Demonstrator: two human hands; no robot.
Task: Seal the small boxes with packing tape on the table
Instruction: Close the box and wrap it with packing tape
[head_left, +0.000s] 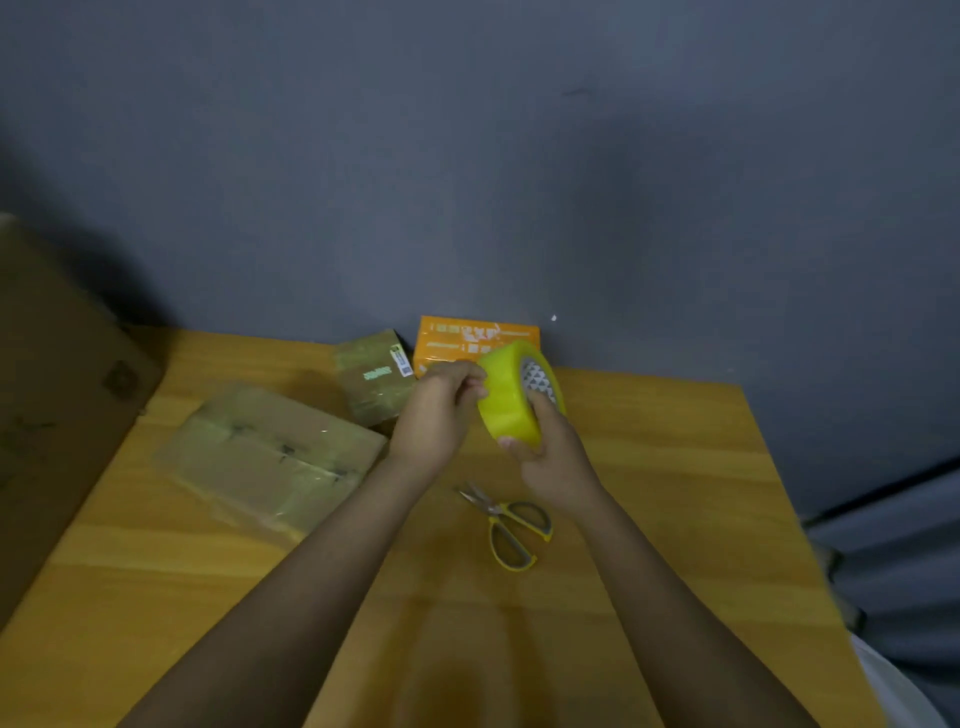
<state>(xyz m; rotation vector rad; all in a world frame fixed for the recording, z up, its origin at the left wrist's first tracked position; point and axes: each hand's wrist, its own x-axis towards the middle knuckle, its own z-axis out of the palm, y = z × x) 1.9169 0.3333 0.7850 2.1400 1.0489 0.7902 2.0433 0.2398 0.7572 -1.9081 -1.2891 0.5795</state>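
A yellow roll of packing tape (506, 397) is held up above the wooden table (675, 467). My right hand (553, 457) grips the roll from below, fingers through its core. My left hand (439, 415) pinches at the roll's left side, where the tape end would be; the end itself is too small to make out. Behind the roll an orange box (457, 340) stands against the wall. A small brown box (371, 376) wrapped in shiny tape sits left of it. A larger flat brown box (270, 457), also glossy with tape, lies at the left.
Scissors (509, 525) with yellow-grey handles lie on the table just below my hands. A big cardboard sheet (52, 395) leans at the far left. The dark wall (519, 156) rises right behind the boxes. The table's right edge falls away near dark cloth (893, 551).
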